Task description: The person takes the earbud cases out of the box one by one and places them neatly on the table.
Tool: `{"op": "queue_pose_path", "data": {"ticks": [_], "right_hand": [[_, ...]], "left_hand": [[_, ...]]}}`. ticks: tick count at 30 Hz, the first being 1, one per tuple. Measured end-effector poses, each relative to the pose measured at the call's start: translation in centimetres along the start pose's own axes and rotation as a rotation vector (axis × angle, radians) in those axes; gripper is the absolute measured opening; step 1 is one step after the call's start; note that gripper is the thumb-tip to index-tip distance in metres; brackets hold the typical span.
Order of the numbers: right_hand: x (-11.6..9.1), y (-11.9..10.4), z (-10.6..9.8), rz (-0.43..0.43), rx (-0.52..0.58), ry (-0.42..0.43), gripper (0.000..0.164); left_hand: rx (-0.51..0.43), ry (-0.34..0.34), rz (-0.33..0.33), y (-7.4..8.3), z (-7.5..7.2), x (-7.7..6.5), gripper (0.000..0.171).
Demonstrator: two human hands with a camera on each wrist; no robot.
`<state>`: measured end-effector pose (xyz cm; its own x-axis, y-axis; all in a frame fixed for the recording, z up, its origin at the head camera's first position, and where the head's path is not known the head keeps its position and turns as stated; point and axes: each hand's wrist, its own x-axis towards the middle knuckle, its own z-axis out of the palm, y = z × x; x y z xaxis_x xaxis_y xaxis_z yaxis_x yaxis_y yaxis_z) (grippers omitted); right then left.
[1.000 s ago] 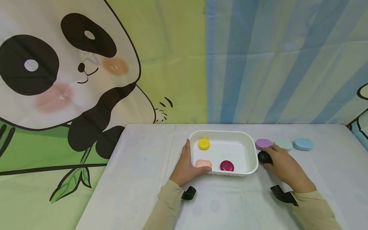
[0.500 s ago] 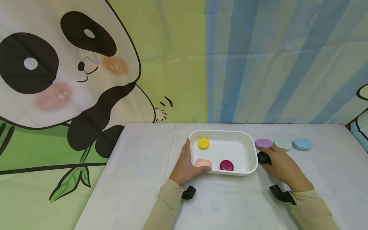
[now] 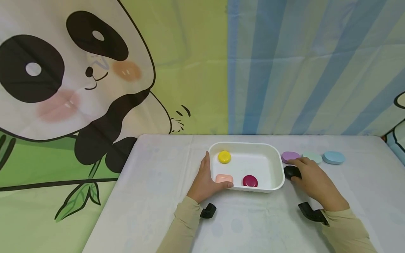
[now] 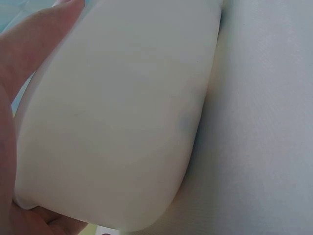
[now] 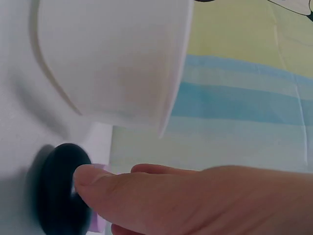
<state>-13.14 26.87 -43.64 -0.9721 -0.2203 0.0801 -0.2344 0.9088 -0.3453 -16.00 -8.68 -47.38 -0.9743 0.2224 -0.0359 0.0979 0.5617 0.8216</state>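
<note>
My left hand (image 3: 204, 184) grips the left end of a white rectangular tray (image 3: 269, 188), thumb over the near rim and fingers along the outer side. In the left wrist view the tray's outer wall (image 4: 112, 117) fills the middle. Inside the tray are a yellow round piece (image 3: 224, 157), a pink rounded piece (image 3: 224, 178) and a dark red round piece (image 3: 250, 181). Just right of the tray, my right hand (image 3: 316, 182) pinches a smooth black disc-like piece (image 3: 291, 172). Its thumb lies on the disc (image 5: 61, 191) in the right wrist view; its other fingertips are hidden there.
Behind the right hand lie a purple oval piece (image 3: 289, 156), a pale green one (image 3: 313, 156), partly covered by the hand, and a blue one (image 3: 333, 158). A white cloth covers the table (image 3: 158, 196). A printed curtain (image 3: 196, 70) hangs along the back edge.
The black piece shows a flatter outline than before, and the right hand has shifted very slightly. The left hand keeps its grip and the tray stays in place.
</note>
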Motion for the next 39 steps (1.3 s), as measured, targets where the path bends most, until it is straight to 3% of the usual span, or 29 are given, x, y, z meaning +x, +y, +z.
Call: {"op": "queue_pose_path", "data": {"ticks": [8, 17, 30, 39], "right_hand": [[-0.1, -1.8, -0.9, -0.069, 0.018, 0.126, 0.05], [0.4, -3.8, -1.6, -0.127, 0.039, 0.193, 0.048], [2.0, -7.2, -0.7, -0.179, 0.086, 0.1, 0.049], [3.6, -9.2, 1.2, -0.202, 0.127, 0.014, 0.053]], "left_hand": [[0.002, -0.005, -0.003, 0.1, 0.0, 0.0, 0.139], [-0.004, -0.009, 0.001, 0.3, -0.2, -0.1, 0.138], [-0.003, -0.011, 0.01, 0.1, -0.1, 0.1, 0.14], [-0.017, -0.004, -0.001, 0.2, 0.0, 0.2, 0.141]]}}
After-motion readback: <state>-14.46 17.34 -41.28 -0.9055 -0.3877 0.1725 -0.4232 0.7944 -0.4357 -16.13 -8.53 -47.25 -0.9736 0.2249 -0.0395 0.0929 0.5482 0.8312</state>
